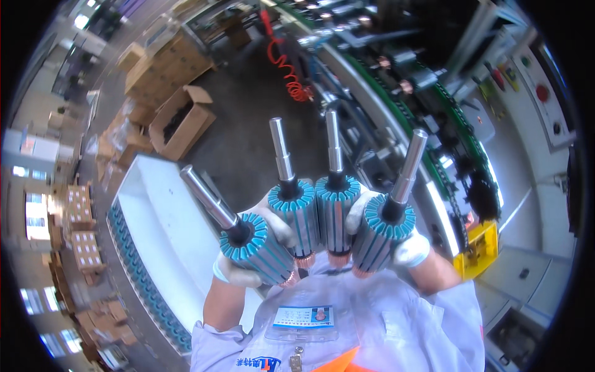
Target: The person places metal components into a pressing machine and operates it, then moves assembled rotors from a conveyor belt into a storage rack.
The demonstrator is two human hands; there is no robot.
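Gloved in white, my left hand [237,272] is closed around two motor armatures: an outer armature [268,251] leaning to the left and an inner armature [296,220] standing nearly upright. My right hand [411,250], also in a white glove, grips two more, an inner armature [338,218] and an outer armature [379,240] tilted to the right. All have grey cores, teal slotted ends, steel shafts pointing away from me and copper commutators toward my chest. The inner pair sit side by side, touching or almost so. Most of my fingers are hidden behind the cores.
Left of me stands a white tray [158,214], with a row of teal-ended parts [139,263] along its outer side. An open cardboard box [183,127] lies beyond it. A green-edged conveyor [372,87] runs along the right, with a coiled red hose [286,71] and a yellow bin [478,251] near it.
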